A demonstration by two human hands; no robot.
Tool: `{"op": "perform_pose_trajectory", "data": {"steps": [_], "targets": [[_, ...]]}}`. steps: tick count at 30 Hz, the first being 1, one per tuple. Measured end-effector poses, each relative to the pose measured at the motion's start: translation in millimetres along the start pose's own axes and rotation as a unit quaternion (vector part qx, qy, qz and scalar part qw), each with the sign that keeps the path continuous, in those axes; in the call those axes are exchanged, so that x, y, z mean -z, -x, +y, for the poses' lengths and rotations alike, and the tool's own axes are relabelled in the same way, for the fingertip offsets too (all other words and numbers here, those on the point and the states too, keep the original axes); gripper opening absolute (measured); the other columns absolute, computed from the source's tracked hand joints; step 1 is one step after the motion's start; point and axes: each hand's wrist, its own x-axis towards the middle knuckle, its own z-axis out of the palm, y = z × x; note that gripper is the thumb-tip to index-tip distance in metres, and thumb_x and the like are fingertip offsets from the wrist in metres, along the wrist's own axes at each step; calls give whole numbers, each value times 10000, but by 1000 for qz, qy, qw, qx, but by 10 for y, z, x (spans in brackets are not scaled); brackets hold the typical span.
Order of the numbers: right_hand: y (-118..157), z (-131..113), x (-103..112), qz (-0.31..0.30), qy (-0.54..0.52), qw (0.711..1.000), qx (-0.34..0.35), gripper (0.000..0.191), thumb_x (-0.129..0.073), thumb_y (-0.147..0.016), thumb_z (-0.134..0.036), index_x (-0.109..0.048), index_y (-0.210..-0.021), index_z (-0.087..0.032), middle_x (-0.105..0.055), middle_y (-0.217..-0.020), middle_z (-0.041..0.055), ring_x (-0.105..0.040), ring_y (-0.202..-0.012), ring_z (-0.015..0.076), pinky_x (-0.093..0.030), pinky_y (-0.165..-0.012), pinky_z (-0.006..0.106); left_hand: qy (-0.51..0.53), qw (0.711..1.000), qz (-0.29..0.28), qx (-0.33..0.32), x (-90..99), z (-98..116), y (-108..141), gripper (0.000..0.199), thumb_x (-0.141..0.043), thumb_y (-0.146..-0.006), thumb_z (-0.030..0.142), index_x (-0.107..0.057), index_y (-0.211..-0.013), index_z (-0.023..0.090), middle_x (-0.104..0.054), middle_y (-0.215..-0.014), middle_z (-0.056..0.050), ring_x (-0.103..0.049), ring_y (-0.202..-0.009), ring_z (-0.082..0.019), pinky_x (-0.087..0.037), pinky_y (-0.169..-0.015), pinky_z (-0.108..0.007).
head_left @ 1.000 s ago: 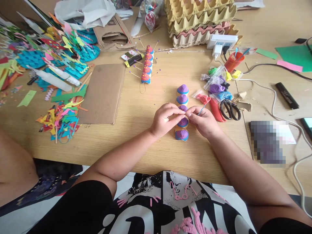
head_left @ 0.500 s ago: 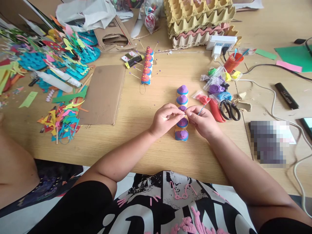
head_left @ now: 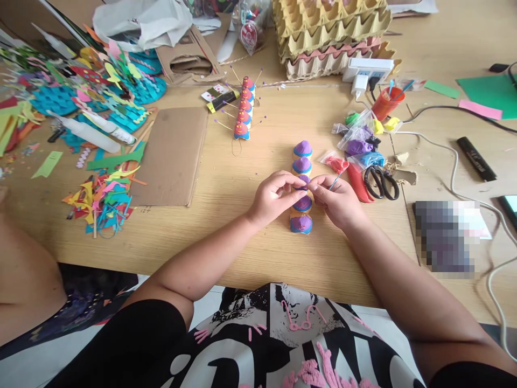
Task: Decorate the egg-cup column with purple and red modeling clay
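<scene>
A row of egg-carton cups (head_left: 301, 224), capped with purple clay over blue rims, runs away from me on the table. Both hands meet above its middle cup and partly hide it. My left hand (head_left: 277, 195) is closed in a pinch at the row, and whatever sits between its fingertips is too small to make out. From the right side my right hand (head_left: 335, 198) pinches close to the left fingertips. A thin blue stick (head_left: 335, 181) pokes out of its grip, resembling a clay tool.
Right of the row lie bagged clay (head_left: 359, 146), black-handled scissors (head_left: 380, 182) and an orange cup (head_left: 388, 103). Farther back stands a red-and-blue caterpillar (head_left: 244, 110) with sticks. Cardboard (head_left: 169, 156) and paper scraps (head_left: 107, 199) are left; egg trays (head_left: 331, 32) are behind.
The fingertips of my two hands have come slightly apart, so more of the middle purple cup shows between them. The row stays in place.
</scene>
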Motion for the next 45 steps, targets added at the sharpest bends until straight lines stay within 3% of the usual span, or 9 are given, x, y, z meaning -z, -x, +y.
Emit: {"op": "perform_pose_trajectory", "data": {"steps": [6, 14, 21, 26, 31, 37, 45], "targets": [[15, -13, -27, -9, -9, 1000, -4, 476, -993, -609, -568, -738, -765, -197, -584, -642, -40, -442, -595, 89, -351, -558, 260, -48, 998, 10, -29, 11, 11, 5, 82, -819, -932, 286, -785, -975, 225, -723, -902, -9, -602, -737, -93, -498, -658, -239], [33, -65, -44, -14, -28, 999, -22, 523, -975, -615, -628, -763, -785, -181, -481, -560, -64, -344, -535, 71, -239, -509, 261, -57, 997, 13, -58, 33, 49, -10, 22, -797, -945, 216, -799, -926, 228, -693, -842, 9, -611, -728, -82, -505, -665, -226], [36, -34, -27, -45, -14, 999, -18, 457, -981, -652, -566, -749, -758, -186, -534, -598, -51, -402, -568, 80, -323, -555, 268, -70, 995, 4, -73, 39, 27, -8, 31, -804, -938, 204, -800, -951, 232, -701, -883, 7, -630, -756, -78, -513, -675, -212], [26, -45, -23, -22, -28, 999, -25, 494, -1002, -600, -561, -714, -738, -184, -508, -576, -65, -384, -543, 70, -272, -524, 258, -46, 998, 5, -49, 18, 23, 0, 246, -819, -933, 275, -767, -1172, 247, -744, -981, -20, -643, -793, -94, -510, -668, -213], [20, -69, -19, -6, -48, 998, -32, 481, -978, -633, -553, -687, -754, -189, -438, -537, -81, -305, -501, 59, -185, -502, 257, -17, 999, 37, 3, 8, -10, 17, 239, -810, -930, 256, -767, -1165, 248, -718, -925, -3, -581, -720, -70, -457, -606, -184], [-8, -68, 24, 6, -53, 998, -15, 490, -894, -733, -571, -591, -621, -202, -327, -485, -87, -248, -469, 58, -161, -494, 264, -1, 998, 44, 35, 12, -40, 24, 256, -812, -930, 317, -759, -1167, 237, -731, -937, -20, -598, -734, -80, -467, -610, -195], [-31, -83, 30, 3, -68, 998, -6, 487, -1001, -596, -532, -692, -757, -192, -390, -502, -98, -270, -468, 51, -153, -487, 257, 4, 998, 45, 42, 10, -38, 24, 259, -808, -930, 322, -755, -1169, 235, -732, -939, -22, -604, -751, -86, -492, -646, -202]]}}
